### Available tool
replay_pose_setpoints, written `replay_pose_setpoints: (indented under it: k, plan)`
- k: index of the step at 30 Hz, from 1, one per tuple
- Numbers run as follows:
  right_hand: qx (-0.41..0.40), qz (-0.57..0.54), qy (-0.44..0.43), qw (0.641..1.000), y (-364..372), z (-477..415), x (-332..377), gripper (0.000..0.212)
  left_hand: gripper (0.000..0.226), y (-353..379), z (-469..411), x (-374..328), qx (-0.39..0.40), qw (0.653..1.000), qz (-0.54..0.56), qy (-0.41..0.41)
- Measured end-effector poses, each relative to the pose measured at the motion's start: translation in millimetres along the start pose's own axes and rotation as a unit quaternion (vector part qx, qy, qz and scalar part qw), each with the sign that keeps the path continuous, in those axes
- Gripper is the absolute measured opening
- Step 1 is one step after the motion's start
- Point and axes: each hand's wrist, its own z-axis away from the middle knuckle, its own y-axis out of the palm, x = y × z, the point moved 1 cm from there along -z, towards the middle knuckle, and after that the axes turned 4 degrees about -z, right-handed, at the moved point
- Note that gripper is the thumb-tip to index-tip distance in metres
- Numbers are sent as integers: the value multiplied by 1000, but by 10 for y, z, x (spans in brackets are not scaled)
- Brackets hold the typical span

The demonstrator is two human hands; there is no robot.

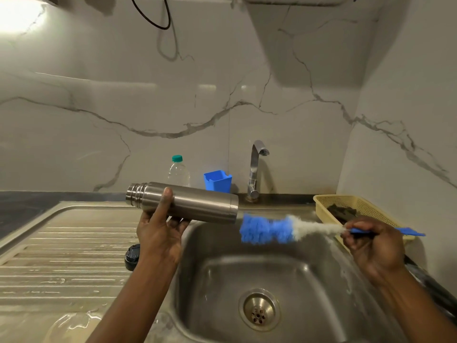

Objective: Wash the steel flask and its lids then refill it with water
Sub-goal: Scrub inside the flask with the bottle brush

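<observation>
- The steel sink (321, 280) is taking up most of the lower view, looking wet, with the drain (259, 309) sitting in the bottom of it.
- The ribbed draining board (61, 256) is running off left of the sink, with water pooling on it.
- A yellow basket (358, 201) is sitting at the sink's back right corner with something dark in it, can't tell what.
- The flask (197, 201) is hanging sideways over the sink's back left edge, ridged end pointing away from the sink. The left hand (160, 231) is gripping it from below, thumb wrapping over the front.
- The bottle brush (267, 230) is hovering over the sink, its blue fluffy head just beside the flask's smooth end, not touching as far as I can see. The right hand (371, 241) is pinching its thin blue handle, fingers curling tight.
- The tap (256, 167) is standing behind the sink, no water running.
- A clear plastic bottle (178, 172) with a green cap is standing behind the sink's left side.
- A blue cup (217, 180) is sitting beside that bottle, nearer the tap.
- A black lid (132, 257) is lying on the board just left of the sink, partly hiding behind the left wrist.
</observation>
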Motion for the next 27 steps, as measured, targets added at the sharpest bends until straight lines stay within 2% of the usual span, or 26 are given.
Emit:
replay_pose_setpoints:
  k: [3, 10, 14, 17, 22, 24, 27]
  plan:
    - [-6, -38, 5, 999, -7, -18, -8, 61, 64, 2, 17, 22, 4, 1000, -9, 0]
    - [-1, -37, 13, 999, 24, -8, -71, 51, 62, -14, 21, 47, 5, 1000, -8, -10]
    - [-1, -75, 20, 997, 68, 6, -1, 28, 70, 20, 36, 109, 10, 1000, -22, -10]
    - [20, -24, 37, 999, 130, 39, -145, 28, 70, 62, 65, 171, 19, 999, -25, -18]
    - [9, -17, 27, 999, 73, 9, -104, 28, 72, 31, 48, 145, 25, 1000, -8, -16]
    - [15, -11, 30, 999, 42, -4, -135, 30, 71, 40, 58, 150, 27, 999, -6, -18]
    - [41, 15, 40, 998, 69, 4, -232, 48, 69, 51, 76, 194, 30, 999, -12, -24]
